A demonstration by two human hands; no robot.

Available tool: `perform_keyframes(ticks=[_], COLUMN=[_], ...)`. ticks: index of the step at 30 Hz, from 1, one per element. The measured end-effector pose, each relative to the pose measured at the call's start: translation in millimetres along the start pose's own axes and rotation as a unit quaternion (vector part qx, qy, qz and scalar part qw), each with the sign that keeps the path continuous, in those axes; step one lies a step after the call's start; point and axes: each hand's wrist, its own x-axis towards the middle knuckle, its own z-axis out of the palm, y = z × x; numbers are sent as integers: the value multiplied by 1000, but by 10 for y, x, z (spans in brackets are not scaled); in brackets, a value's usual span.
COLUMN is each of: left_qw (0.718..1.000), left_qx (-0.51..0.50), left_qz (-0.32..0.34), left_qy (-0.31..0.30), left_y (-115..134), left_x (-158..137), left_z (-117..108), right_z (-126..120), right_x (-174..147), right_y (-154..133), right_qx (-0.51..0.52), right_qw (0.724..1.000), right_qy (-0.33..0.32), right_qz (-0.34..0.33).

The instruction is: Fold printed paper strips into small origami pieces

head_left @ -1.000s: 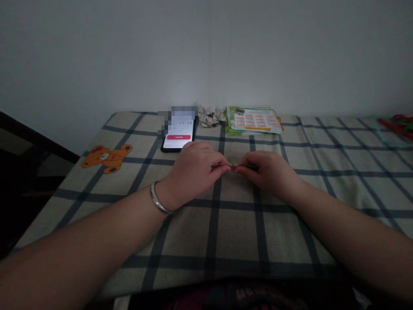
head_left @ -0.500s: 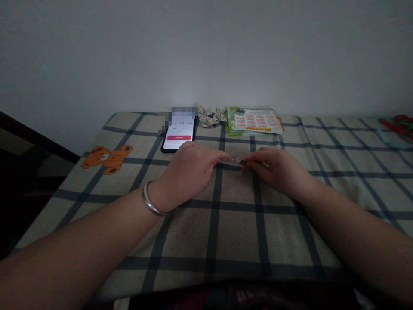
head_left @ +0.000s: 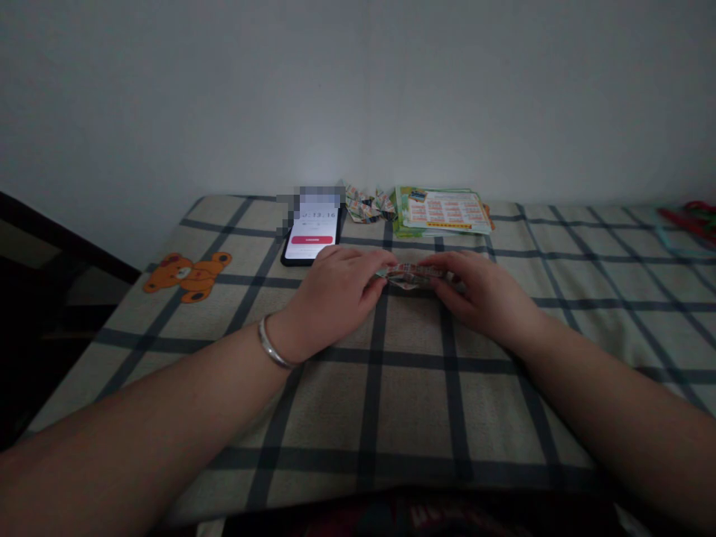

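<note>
Between my two hands is a small folded paper [head_left: 412, 274] with red and white print, low over the checked cloth. My left hand [head_left: 347, 287], a silver bangle at its wrist, pinches the paper's left end between thumb and fingers. The right end is in the fingers of my right hand [head_left: 478, 289]. A slight gap shows between the paper's layers at its middle. Part of each end is hidden by my fingers.
Just beyond my left hand lies a phone [head_left: 312, 231] with a lit timer screen. Folded paper pieces [head_left: 368, 205] and a stack of printed calendar cards [head_left: 444, 212] lie near the wall. A bear cutout [head_left: 187, 276] is at the left; red items [head_left: 693, 222] lie far right.
The paper went from a narrow flat strip to a wider shape with its layers parted. My right-hand fingers have shifted their hold on it, and my left hand moved slightly right.
</note>
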Motion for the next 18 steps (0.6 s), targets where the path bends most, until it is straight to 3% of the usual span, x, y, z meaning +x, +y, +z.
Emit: perform_keyframes(ticks=[5, 18], left_qw=[1000, 998], left_qx=[-2, 19], left_qz=[14, 53], left_qy=[-16, -10], left_y=[2, -3], left_x=[-13, -3], left_z=[11, 15], right_z=[13, 88], right_x=[-8, 53], right_y=[-12, -41], right_qx=[23, -5], right_qw=[1000, 998], right_qy=[-13, -25], right_qz=[5, -60])
